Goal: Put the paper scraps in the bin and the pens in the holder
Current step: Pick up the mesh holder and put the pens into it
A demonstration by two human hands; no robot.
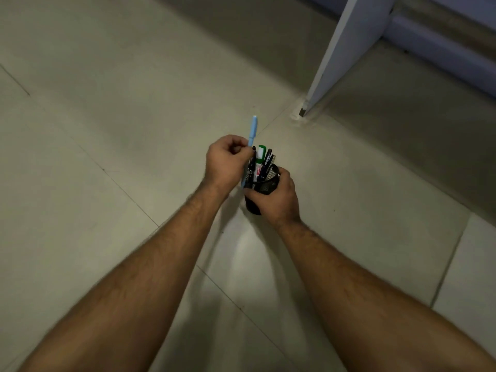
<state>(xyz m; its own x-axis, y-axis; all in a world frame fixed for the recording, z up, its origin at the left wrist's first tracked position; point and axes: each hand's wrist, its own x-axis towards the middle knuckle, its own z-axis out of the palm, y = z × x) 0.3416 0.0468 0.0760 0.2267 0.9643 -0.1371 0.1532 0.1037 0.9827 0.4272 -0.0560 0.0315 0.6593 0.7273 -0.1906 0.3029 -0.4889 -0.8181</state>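
Both forearms are bare from the bottom corners of the view up to the wrists, with no sleeves in sight and fine dark hair along them. The left hand (228,162) and the right hand (279,196) are bare too, with short nails.

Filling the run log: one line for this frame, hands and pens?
left hand: holds blue pen at holder | right hand: grips black mesh holder | holder: green marker, dark pens inside | bin, scraps: not in view

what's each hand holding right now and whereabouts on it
Left hand pinches the light blue plastic pen around mid-barrel. Right hand wraps the side wall of the black mesh pen holder.
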